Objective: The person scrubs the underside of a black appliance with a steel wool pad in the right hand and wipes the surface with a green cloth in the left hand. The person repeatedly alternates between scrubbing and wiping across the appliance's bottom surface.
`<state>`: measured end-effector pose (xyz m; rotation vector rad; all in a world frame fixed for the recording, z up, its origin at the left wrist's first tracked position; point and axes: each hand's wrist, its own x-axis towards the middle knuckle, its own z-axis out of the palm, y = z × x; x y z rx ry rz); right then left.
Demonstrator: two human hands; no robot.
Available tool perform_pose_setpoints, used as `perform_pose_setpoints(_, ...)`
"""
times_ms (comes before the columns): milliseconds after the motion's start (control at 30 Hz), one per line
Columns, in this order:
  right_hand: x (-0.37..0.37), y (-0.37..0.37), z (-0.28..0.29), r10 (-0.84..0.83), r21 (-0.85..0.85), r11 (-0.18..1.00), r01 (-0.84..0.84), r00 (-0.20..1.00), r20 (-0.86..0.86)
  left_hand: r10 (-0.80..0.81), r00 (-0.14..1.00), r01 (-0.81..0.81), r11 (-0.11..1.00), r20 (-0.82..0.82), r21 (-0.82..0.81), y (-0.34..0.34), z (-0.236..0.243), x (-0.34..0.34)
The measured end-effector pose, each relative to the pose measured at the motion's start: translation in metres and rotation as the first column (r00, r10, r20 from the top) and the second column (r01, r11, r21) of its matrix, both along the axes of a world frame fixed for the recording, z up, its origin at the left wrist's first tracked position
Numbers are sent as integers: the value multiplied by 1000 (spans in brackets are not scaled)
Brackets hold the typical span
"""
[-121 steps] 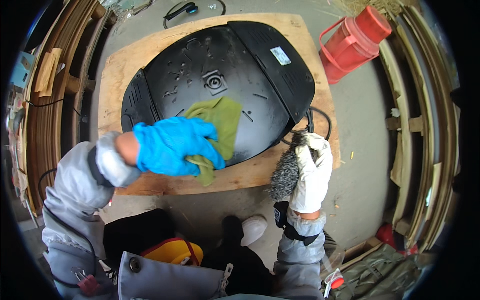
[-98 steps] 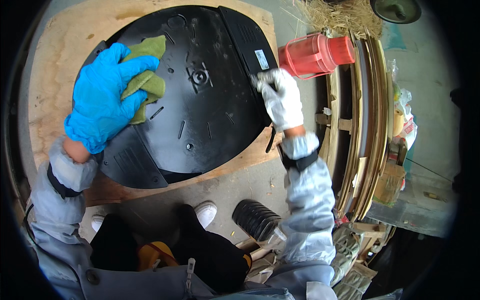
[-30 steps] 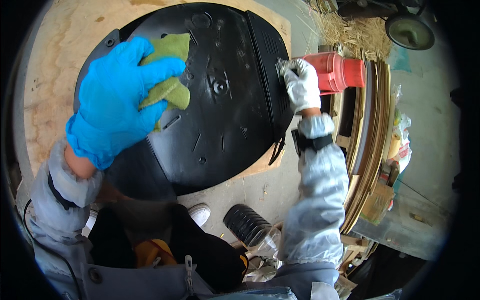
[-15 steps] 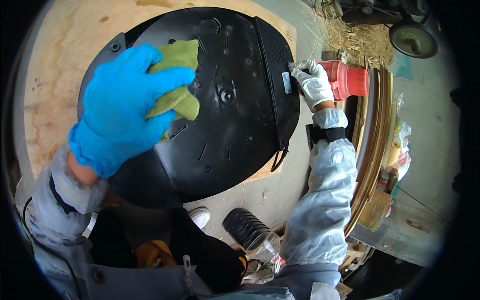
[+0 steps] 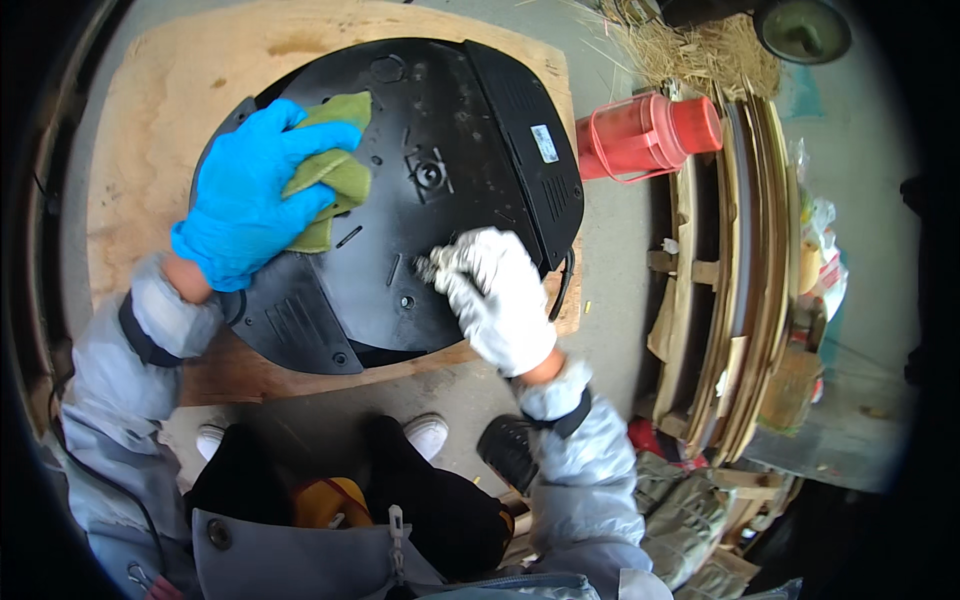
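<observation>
A large black oval plastic appliance (image 5: 385, 215) lies flat on a plywood board (image 5: 140, 180), showing vents, screw holes and a small white label. My left hand (image 5: 250, 200), in a blue glove, is closed around a folded green cloth (image 5: 335, 180) above the left part of the black surface. My right hand (image 5: 500, 305), in a white glove, is over the lower right of that surface. Its fingers pinch a small grey, wiry wad of steel wool (image 5: 425, 268) against the plastic, partly hidden by the fingertips. A black cord (image 5: 563, 290) hangs at the appliance's right edge.
A pink-red thermos flask (image 5: 650, 138) stands just right of the board. Beyond it are stacked wooden boards (image 5: 735, 330), straw (image 5: 700, 60) and plastic bags (image 5: 825, 265). A dark ribbed container (image 5: 508, 450) is on the floor near my right forearm.
My right hand has moved from the appliance's right edge near the thermos leftward and nearer to me, onto the main surface. The left hand still grips the cloth. The whole view has shifted slightly.
</observation>
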<state>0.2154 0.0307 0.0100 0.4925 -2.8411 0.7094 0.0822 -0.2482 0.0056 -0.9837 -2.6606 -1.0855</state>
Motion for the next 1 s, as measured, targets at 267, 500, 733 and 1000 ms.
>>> perform_pose_setpoints(267, 42, -23, -26, -269, -295, 936, 193, 932, -243, -404, 906, 390, 913, 124, 119, 94, 75, -35)
perform_pose_setpoints(500, 49, -20, -30, -150, -157, 979, 132, 983, -109, -734, 654, 732, 555, 181, -396, 260, 38, -1)
perform_pose_setpoints(733, 45, -9, -36, -105, -227, 970, 83, 990, -89, -511, 850, 371, 756, -132, -539, 262, -3, -105)
perform_pose_setpoints(1000, 42, -5, -41, -72, -281, 959, 21, 983, -169, -148, 978, 24, 784, -149, -621, 250, -21, -170)
